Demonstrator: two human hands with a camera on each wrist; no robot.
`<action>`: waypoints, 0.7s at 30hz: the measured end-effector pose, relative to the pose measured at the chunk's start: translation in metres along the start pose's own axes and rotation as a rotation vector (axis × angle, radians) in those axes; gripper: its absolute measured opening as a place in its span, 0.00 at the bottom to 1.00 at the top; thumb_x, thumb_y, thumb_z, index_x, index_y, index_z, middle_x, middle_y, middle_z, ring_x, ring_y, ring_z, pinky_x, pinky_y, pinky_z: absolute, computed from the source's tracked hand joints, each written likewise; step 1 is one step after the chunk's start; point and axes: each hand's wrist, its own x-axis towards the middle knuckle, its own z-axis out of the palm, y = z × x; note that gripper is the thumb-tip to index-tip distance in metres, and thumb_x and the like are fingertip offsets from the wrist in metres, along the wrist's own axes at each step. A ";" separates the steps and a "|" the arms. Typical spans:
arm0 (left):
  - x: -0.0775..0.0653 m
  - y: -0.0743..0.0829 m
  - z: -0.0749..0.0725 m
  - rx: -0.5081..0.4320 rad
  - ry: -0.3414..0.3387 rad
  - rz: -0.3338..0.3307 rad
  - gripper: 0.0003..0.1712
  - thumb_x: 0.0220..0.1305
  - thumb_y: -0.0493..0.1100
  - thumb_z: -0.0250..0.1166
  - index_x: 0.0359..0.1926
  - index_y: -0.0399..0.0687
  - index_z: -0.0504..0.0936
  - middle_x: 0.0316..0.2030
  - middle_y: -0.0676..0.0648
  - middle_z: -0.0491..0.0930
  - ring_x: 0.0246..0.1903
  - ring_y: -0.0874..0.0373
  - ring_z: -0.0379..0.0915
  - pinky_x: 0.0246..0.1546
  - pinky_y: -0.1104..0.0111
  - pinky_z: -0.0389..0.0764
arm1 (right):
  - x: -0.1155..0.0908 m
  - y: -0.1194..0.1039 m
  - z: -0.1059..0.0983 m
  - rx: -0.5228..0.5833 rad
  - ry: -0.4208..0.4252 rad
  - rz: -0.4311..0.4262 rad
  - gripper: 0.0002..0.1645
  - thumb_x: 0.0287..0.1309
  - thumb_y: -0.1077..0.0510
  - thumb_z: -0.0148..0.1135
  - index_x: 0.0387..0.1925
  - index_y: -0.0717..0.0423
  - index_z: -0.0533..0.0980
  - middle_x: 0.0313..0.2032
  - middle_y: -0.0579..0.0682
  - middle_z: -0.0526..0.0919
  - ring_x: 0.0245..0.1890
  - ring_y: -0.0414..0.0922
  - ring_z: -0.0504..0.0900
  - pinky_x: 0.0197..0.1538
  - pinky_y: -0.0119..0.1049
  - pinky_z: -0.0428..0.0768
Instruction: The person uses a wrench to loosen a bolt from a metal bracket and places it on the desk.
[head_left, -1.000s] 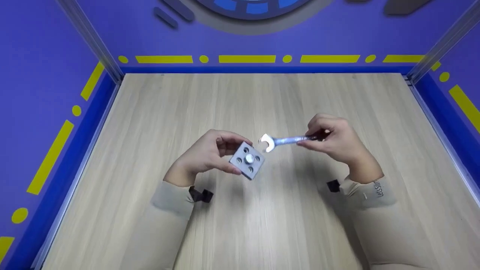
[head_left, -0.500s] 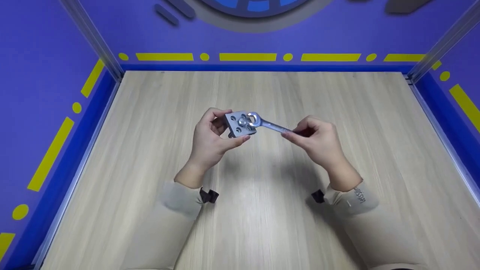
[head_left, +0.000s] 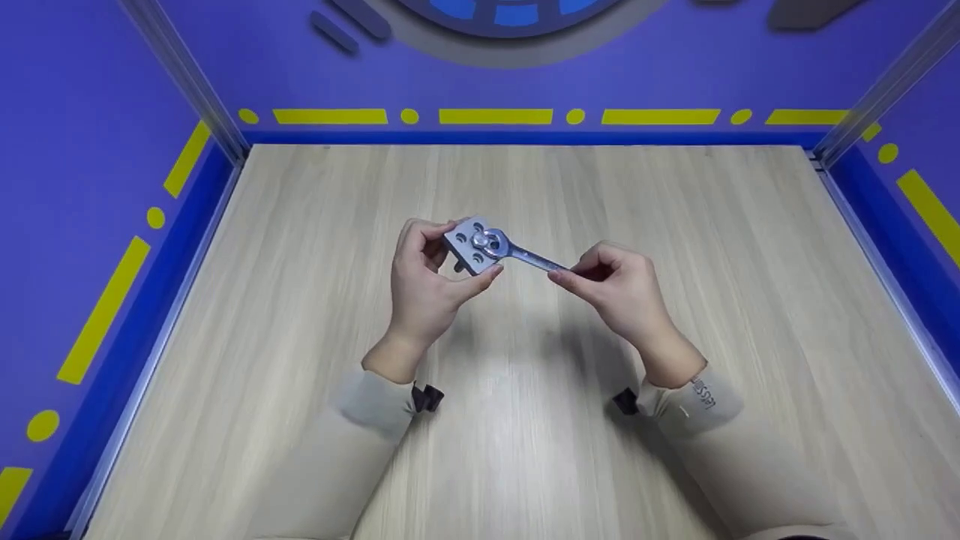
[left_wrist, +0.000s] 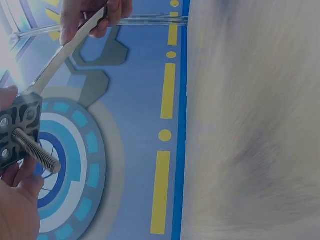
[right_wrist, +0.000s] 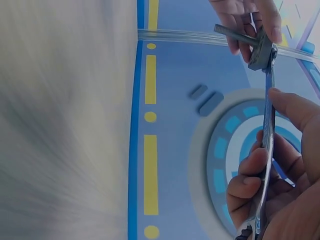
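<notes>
My left hand (head_left: 427, 289) holds a square grey metal plate (head_left: 469, 251) by its edges, thumb along the lower edge. Several holes surround a bolt head (head_left: 478, 240) at the plate's middle. From the back, the threaded bolt shank (left_wrist: 36, 150) sticks out, as the left wrist view shows. Between thumb and fingers, my right hand (head_left: 619, 289) grips a wrench (head_left: 531, 259). The wrench's open end lies at the bolt head; how fully it is seated I cannot tell. The right wrist view shows the wrench shaft (right_wrist: 268, 110) running along the curled fingers.
Both hands are raised over a light wood-grain table (head_left: 517, 450). Blue panels (head_left: 480, 90) with yellow markings wall it in at the back and both sides. Metal rails edge the left and right. Small black devices (head_left: 429, 398) sit at both wrists.
The plate has moved up and left and turned. The right hand has brought the wrench leftward, from apart to the bolt head, with its shaft now sloping down to the right.
</notes>
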 end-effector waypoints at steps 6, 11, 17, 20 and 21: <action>-0.001 -0.001 0.004 0.031 0.054 0.067 0.40 0.50 0.29 0.90 0.58 0.32 0.75 0.62 0.36 0.76 0.65 0.48 0.82 0.73 0.65 0.87 | -0.001 -0.003 -0.001 0.012 0.026 -0.009 0.16 0.59 0.55 0.89 0.32 0.59 0.88 0.31 0.44 0.87 0.28 0.38 0.81 0.30 0.26 0.80; -0.003 -0.003 0.006 0.102 0.103 0.134 0.40 0.50 0.30 0.90 0.59 0.33 0.75 0.61 0.36 0.76 0.66 0.46 0.81 0.75 0.64 0.86 | -0.003 -0.006 0.000 0.012 0.029 0.013 0.16 0.60 0.54 0.89 0.33 0.58 0.88 0.31 0.43 0.87 0.28 0.39 0.80 0.30 0.27 0.79; -0.006 -0.007 0.011 0.169 0.120 0.225 0.40 0.52 0.31 0.90 0.59 0.33 0.74 0.60 0.35 0.74 0.67 0.42 0.82 0.77 0.63 0.84 | -0.004 -0.005 0.005 0.005 0.013 0.037 0.16 0.60 0.53 0.89 0.33 0.58 0.88 0.31 0.44 0.88 0.29 0.40 0.81 0.31 0.28 0.79; -0.008 -0.008 0.013 0.172 0.111 0.237 0.39 0.52 0.31 0.90 0.58 0.33 0.73 0.60 0.34 0.74 0.68 0.41 0.82 0.79 0.63 0.82 | -0.005 -0.003 0.007 0.004 0.004 0.038 0.16 0.61 0.53 0.88 0.33 0.58 0.88 0.31 0.44 0.88 0.29 0.40 0.81 0.31 0.28 0.79; -0.008 -0.008 0.013 0.175 0.103 0.231 0.39 0.52 0.32 0.90 0.58 0.33 0.73 0.60 0.34 0.74 0.69 0.41 0.81 0.79 0.63 0.82 | -0.005 -0.003 0.007 0.005 0.001 0.036 0.15 0.61 0.53 0.88 0.33 0.58 0.88 0.31 0.44 0.88 0.29 0.40 0.81 0.31 0.28 0.79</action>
